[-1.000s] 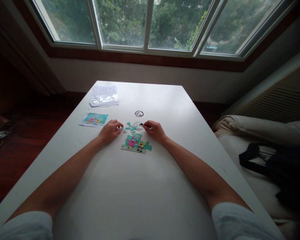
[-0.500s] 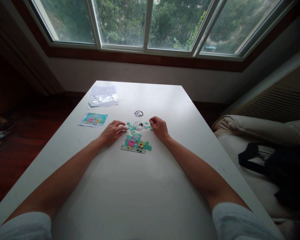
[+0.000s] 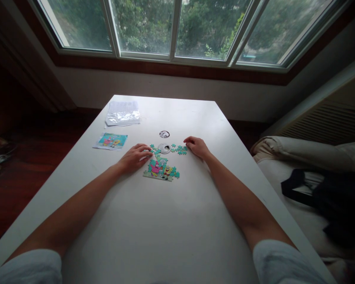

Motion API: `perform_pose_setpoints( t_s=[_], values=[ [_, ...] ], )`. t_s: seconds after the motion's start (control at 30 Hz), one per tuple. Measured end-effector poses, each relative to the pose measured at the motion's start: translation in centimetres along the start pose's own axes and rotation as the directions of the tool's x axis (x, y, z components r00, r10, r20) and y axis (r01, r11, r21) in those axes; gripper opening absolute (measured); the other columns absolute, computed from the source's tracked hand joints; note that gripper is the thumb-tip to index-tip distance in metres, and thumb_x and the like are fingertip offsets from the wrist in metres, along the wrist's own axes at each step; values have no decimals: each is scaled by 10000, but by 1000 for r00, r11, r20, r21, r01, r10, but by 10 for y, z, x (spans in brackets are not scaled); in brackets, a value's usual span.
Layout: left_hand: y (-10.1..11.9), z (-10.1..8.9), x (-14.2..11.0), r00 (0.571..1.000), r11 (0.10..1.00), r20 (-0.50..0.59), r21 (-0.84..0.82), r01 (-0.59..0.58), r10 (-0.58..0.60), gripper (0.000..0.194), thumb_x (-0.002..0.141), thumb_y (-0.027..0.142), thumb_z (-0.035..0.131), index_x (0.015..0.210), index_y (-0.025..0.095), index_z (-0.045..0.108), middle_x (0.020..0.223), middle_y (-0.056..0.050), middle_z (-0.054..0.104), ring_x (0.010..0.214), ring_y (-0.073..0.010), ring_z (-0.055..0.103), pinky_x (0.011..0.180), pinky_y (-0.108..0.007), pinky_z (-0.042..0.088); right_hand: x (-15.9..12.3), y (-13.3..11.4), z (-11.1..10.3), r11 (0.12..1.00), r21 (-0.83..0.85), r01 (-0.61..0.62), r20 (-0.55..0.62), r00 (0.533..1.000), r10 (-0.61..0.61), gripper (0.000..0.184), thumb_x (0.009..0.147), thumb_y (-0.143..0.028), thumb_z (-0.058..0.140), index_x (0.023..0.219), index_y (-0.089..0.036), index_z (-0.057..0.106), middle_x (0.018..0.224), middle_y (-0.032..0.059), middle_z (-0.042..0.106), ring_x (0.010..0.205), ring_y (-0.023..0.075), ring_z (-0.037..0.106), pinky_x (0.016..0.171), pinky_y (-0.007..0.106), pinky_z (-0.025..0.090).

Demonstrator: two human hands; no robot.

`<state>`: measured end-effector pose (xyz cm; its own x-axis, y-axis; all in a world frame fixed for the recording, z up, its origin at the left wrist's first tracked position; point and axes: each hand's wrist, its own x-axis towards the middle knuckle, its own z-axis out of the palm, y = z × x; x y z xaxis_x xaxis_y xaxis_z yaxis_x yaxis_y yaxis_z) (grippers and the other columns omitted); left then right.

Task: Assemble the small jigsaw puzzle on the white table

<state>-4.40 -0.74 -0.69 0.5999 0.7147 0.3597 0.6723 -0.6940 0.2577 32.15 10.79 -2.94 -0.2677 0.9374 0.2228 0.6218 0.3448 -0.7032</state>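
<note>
A partly joined jigsaw puzzle (image 3: 161,170) with pink and yellow cartoon figures lies flat in the middle of the white table. Beyond its upper left edge are loose teal puzzle pieces (image 3: 157,151). My left hand (image 3: 135,157) rests beside these, fingers apart, with nothing seen in it. More teal pieces (image 3: 181,150) lie in a cluster to the right. At that cluster's right edge is my right hand (image 3: 197,147), its fingers loosely bent and slightly parted, apparently holding nothing. Between the two groups sits a round silvery disc (image 3: 165,148) with a dark spot.
A second round opening or disc (image 3: 164,134) is farther back. To the left lies a picture card (image 3: 111,141) with the cartoon figures. Clear plastic packaging with paper (image 3: 123,113) is at the table's back left. Dark clothing (image 3: 334,197) lies on a pale seat at right.
My right hand has shifted right, away from the disc, and the right cluster of pieces now shows. My left hand has edged slightly right. The joined puzzle looks the same.
</note>
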Motion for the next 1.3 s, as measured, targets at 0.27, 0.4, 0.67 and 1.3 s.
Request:
perform_pose_setpoints(
  t_s=[0.27,0.4,0.67,1.3],
  values=[
    [-8,0,-2,1000,998,-18,-53,25,-26,261,981,217,542,1180,270,702,1268,-59,665,1269,-239,522,1102,-450,463,-5,-6,3,995,-66,75,17,997,-74,196,843,-218,609,955,-221,770,815,10,737,742,163,634,715,276,451],
    [-11,1,-3,998,996,-35,-82,41,-44,255,975,211,544,1147,275,720,1238,-58,679,1242,-237,538,1084,-448,474,-9,-11,10,986,-114,123,8,992,-123,173,857,-238,615,938,-220,767,804,13,719,713,156,602,686,271,428],
    [-14,4,-5,995,993,-53,-82,80,-84,237,962,215,560,1106,269,741,1203,-56,693,1209,-241,551,1061,-452,484,-13,-18,17,977,-125,172,-1,985,-174,162,872,-246,609,929,-219,757,791,11,697,698,152,576,668,264,407],
    [-19,2,-5,978,983,-122,-85,162,-171,190,942,229,584,1009,249,761,1115,-52,728,1092,-238,582,993,-430,496,-17,-23,19,962,-151,228,16,974,-228,163,897,-248,593,948,-215,744,814,21,669,720,160,563,708,272,418]
  ],
)
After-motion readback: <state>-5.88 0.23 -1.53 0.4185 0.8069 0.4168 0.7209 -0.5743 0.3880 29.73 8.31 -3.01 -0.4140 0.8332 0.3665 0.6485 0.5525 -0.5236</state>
